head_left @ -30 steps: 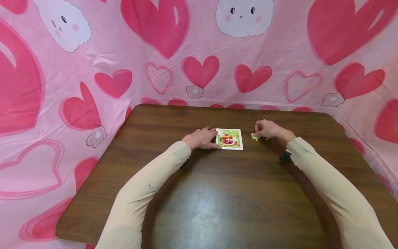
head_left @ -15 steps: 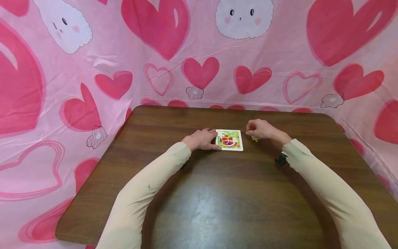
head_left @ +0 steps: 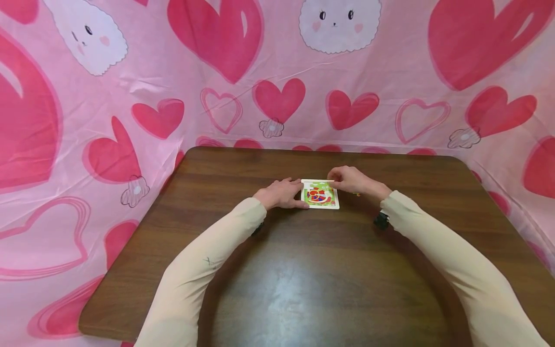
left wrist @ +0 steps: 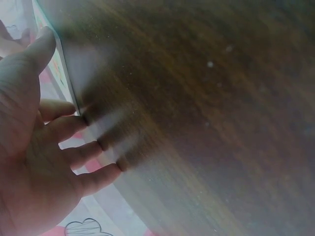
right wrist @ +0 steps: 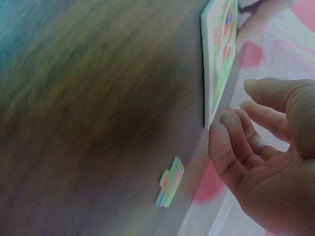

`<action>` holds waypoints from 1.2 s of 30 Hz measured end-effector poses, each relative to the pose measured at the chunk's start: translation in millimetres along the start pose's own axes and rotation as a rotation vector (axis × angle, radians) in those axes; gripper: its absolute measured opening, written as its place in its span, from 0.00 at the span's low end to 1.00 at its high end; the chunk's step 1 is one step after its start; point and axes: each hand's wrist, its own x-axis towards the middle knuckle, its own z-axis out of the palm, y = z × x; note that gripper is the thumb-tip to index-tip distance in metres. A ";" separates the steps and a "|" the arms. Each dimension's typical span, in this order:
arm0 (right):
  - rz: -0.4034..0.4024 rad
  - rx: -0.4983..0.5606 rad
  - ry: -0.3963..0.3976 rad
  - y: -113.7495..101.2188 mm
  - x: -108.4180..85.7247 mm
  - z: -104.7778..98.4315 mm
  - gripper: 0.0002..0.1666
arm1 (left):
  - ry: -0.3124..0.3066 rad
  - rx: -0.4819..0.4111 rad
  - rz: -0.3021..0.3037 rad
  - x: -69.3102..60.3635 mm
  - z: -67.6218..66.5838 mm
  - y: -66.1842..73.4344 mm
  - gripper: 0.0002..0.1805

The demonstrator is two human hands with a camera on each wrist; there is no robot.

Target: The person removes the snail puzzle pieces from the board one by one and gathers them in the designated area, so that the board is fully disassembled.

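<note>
A white-framed puzzle board [head_left: 321,208] with a red, blue and green picture lies flat on the table. My left hand [head_left: 281,193] rests at its left side, fingers spread, the thumb at the near left corner. Over the board's far right corner is my right hand [head_left: 357,182], its fingers loosely bent. In the right wrist view, nothing shows between the thumb and fingers of that hand [right wrist: 270,152]. A small green puzzle piece [right wrist: 171,182] lies on the table near the board [right wrist: 207,69]; in the head view it is mostly hidden below my right hand.
The brown wooden table [head_left: 277,270] stretches around the board on all sides. A pink cloth [head_left: 243,115] with hearts hangs behind the table and along its sides. A dark band [head_left: 381,220] sits at my right wrist.
My right hand has moved left, from beside the loose piece to the board's far right corner. The piece stays on the table. My left hand has kept its place at the board.
</note>
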 end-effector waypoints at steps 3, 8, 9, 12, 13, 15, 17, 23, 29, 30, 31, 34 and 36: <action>-0.024 -0.022 -0.010 -3.0 3.7 3.2 0.15 | 0.004 -0.003 -0.001 -0.3 -0.7 0.5 0.47; -0.031 -0.034 -0.040 -7.9 8.8 6.4 0.17 | 0.000 -0.021 -0.007 -0.6 -1.9 0.8 0.47; -0.030 -0.035 -0.047 -8.9 9.7 6.9 0.18 | -0.001 -0.024 -0.009 -0.5 -1.9 0.7 0.47; -0.031 -0.042 -0.062 -11.3 11.3 8.7 0.19 | -0.004 -0.024 -0.013 0.2 -1.1 0.1 0.47; -0.031 -0.046 -0.065 -12.0 11.7 9.7 0.19 | -0.005 -0.021 -0.013 0.5 -0.6 -0.1 0.47; -0.033 -0.054 -0.070 -12.9 12.8 11.6 0.19 | -0.008 -0.016 -0.014 1.0 0.3 -0.5 0.47; -0.034 -0.062 -0.076 -13.5 14.0 13.4 0.19 | -0.008 -0.013 -0.014 1.0 0.7 -0.9 0.48; -0.017 -0.074 -0.104 -14.4 18.5 15.4 0.19 | 0.002 0.010 -0.001 -0.8 -0.6 -1.0 0.48; 0.019 -0.075 -0.137 -16.6 19.5 14.1 0.20 | -0.004 0.009 0.002 -0.9 -0.8 -0.9 0.48; 0.025 -0.074 -0.140 -16.9 19.4 13.9 0.20 | -0.008 0.007 0.000 -0.9 -1.1 -0.8 0.48; 0.028 -0.073 -0.142 -17.4 19.2 13.6 0.20 | -0.009 0.006 0.001 -0.9 -1.2 -0.8 0.48; 0.025 -0.071 -0.142 -18.0 18.9 13.3 0.20 | -0.014 0.010 0.004 -0.4 -1.8 -0.8 0.49; 0.014 -0.075 -0.137 -17.9 19.0 13.6 0.19 | -0.014 0.013 0.007 0.1 -2.0 -0.9 0.49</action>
